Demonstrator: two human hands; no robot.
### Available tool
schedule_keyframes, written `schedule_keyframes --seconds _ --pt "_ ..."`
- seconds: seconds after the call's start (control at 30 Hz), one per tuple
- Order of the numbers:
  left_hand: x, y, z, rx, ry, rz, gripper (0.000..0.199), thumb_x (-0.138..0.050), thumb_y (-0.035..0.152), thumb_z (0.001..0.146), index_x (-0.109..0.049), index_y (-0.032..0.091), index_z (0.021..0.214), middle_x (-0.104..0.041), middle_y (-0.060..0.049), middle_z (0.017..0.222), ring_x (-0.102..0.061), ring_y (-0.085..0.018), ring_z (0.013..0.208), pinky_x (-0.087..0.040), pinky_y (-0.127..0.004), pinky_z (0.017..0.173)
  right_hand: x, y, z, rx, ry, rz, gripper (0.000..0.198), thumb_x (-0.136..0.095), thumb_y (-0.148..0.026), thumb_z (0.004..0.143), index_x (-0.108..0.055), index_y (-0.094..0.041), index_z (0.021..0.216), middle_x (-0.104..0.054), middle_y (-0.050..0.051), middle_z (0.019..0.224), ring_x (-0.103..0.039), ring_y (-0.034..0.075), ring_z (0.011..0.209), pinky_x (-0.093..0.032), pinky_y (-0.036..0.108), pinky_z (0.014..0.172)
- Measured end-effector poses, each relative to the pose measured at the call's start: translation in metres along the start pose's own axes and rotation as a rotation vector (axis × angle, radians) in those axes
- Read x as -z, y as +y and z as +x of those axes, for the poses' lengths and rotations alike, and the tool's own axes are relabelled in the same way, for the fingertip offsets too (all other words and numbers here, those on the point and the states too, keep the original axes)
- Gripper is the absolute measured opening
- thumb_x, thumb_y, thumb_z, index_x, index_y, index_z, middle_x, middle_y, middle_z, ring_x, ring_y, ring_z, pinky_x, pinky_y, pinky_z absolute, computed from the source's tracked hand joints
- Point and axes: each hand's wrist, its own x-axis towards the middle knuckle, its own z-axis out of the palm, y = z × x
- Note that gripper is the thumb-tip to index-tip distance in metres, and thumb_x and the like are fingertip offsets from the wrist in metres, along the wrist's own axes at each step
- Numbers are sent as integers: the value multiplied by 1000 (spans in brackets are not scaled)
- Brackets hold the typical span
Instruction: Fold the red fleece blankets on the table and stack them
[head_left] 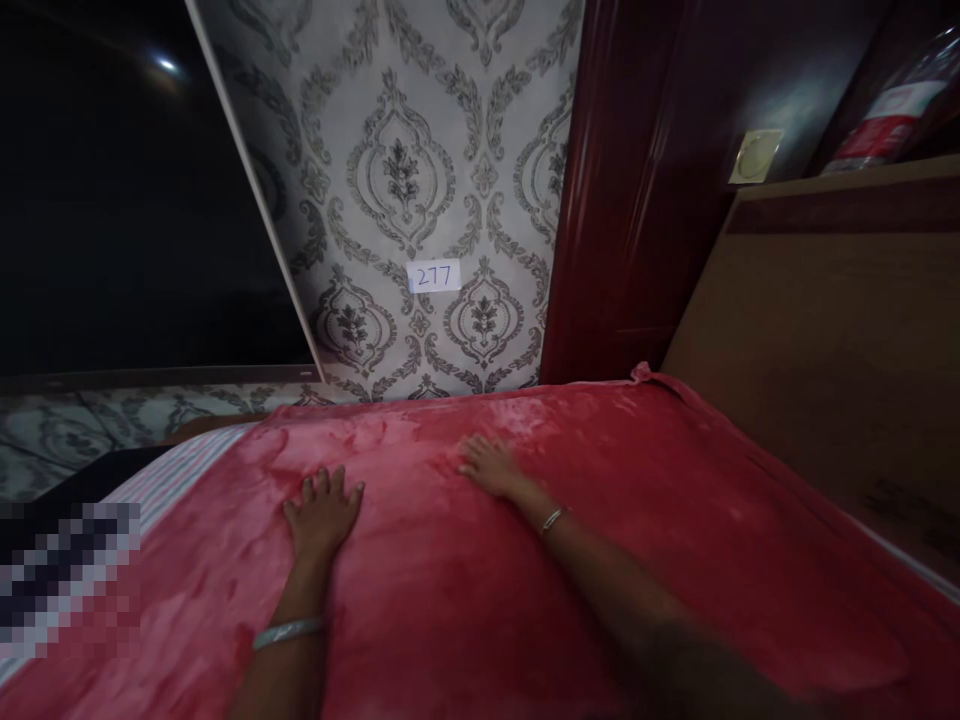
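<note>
The left hand [322, 520] and right hand [491, 466] lie open, palms down, fingers spread, gripping nothing, on the red blanket [420, 590] spread over a striped cloth [184, 462]. A clear bottle [889, 122] (its contents too dim to tell) shows above a brown box-like panel [832, 330].

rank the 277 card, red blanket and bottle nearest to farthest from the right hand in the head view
1. Red blanket, under the right hand
2. 277 card, on the wall ahead
3. Bottle, far upper right
</note>
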Motion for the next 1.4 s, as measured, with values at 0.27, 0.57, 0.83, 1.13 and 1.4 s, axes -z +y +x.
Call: schedule_keyframes --seconds 0.27,0.57,0.83,1.13,1.4 --pt "1 1 -2 -15 13 29 65 -23 50 98 -34 21 154 -25 -12 164 -23 -33 149 -26 -63 112 35 168 -97 -597 75 -138 58 -27 -34 101 -32 -12 154 -27 16 161 -25 32 149 -23 59 116" --pt "15 15 -8 23 2 -21 67 -23 51 98 -32 15 154 -24 -16 163 -22 -37 149 -23 -66 113 34 185 -109 -752 210 -129 59 -26 -40 100 -36 -16 153 -31 15 160 -25 30 149 -27 58 114" --pt "20 159 -39 -802 -118 -245 62 -31 51 99 -29 25 156 -23 -9 164 -16 -26 153 -14 -56 121 4 74 -35 -324 84 -64 55 -30 -37 102 -30 -27 156 -21 5 165 -16 23 152 -20 51 119" --pt "-9 118 39 -531 -66 -56 63 -34 52 98 -33 26 155 -23 -8 164 -19 -35 151 -16 -64 117 -11 79 -39 -311 62 -96 57 -28 -42 101 -30 -26 156 -21 6 165 -18 27 151 -16 53 119" --pt "-3 4 71 56 51 -8 65 -25 51 97 -37 19 153 -31 -13 161 -25 -38 146 -22 -65 113 -15 80 -38 -311 74 -97 57 -28 -42 102 -31 -27 156 -22 6 164 -18 27 151 -17 54 120"
